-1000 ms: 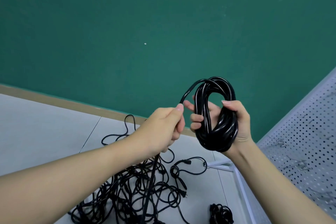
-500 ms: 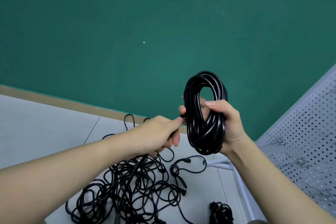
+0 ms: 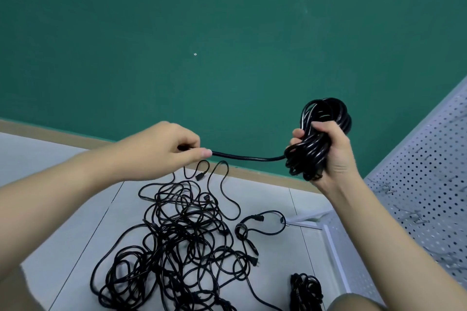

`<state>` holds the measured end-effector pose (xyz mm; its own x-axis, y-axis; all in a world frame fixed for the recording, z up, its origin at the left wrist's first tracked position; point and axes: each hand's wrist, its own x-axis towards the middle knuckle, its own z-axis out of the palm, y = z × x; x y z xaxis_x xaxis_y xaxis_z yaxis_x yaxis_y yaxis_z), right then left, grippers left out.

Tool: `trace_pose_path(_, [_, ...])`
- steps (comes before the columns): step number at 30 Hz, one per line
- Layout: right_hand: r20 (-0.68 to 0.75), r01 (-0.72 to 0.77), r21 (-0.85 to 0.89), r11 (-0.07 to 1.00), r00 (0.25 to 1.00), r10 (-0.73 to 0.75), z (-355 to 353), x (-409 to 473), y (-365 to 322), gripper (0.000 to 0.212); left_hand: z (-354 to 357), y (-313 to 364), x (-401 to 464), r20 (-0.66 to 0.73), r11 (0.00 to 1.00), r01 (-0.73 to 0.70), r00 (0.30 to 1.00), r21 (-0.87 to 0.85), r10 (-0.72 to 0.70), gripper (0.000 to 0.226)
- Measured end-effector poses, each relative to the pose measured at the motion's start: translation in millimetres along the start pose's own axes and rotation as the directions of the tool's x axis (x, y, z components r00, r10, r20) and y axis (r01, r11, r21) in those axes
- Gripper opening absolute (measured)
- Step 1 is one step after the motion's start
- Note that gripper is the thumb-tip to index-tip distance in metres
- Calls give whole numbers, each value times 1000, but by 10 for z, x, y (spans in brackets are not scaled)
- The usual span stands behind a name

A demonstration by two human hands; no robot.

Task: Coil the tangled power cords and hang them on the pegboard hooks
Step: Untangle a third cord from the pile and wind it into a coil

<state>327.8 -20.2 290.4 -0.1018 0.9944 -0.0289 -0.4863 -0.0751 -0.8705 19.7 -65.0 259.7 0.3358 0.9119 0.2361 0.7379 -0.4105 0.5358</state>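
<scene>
My right hand (image 3: 331, 154) grips a thick black coiled power cord (image 3: 321, 131), held up in front of the green wall. A free length of that cord (image 3: 247, 158) runs left from the coil to my left hand (image 3: 166, 149), which pinches it between thumb and fingers. Below, a big tangle of black cords (image 3: 182, 247) lies spread on the white table (image 3: 75, 222), with several plugs showing. The white pegboard (image 3: 429, 184) with small metal hooks (image 3: 384, 187) stands at the right.
A second small bundle of black cord (image 3: 305, 293) lies at the table's lower right. A white frame rail (image 3: 336, 255) borders the pegboard's foot. The green wall (image 3: 202, 33) and a tan strip (image 3: 265, 177) run behind the table.
My left hand has drawn away to the left, pulling a straight length of cord out from the coil. My right hand has shifted right and turned the coil.
</scene>
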Motion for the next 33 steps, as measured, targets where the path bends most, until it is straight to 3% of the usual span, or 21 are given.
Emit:
trace_pose_path(2, [17, -26, -163, 986, 999, 29, -38, 29, 79, 19, -55, 0, -13, -86, 995, -91, 992, 30, 93, 55])
trace_pose_path(6, [85, 25, -535, 845, 996, 24, -76, 54, 206, 38, -189, 71, -9, -304, 978, -209, 931, 15, 203, 43])
trace_pose_path(13, [268, 32, -701, 712, 937, 223, 35, -16, 289, 40, -276, 191, -24, -467, 970, -224, 871, -99, 153, 38])
trace_pose_path(19, [311, -144, -614, 776, 859, 406, 129, -77, 334, 66, -377, 107, -1, -552, 962, -130, 833, -240, -26, 37])
trace_pose_path(21, [356, -65, -671, 739, 846, 397, 197, -100, 307, 49, -404, 105, -14, -554, 956, -135, 832, -260, -33, 36])
trace_pose_path(23, [395, 91, -788, 609, 834, 385, 281, -129, 329, 22, -417, 178, -57, -532, 950, -180, 846, -255, 17, 35])
trace_pose_path(29, [347, 214, -933, 290, 749, 564, 505, -214, 676, 39, -354, 531, -58, -344, 909, -308, 917, -282, 204, 34])
trace_pose_path(33, [320, 257, -946, 196, 654, 685, 663, -362, 820, 29, -167, 465, 171, -135, 908, -142, 986, -395, 96, 40])
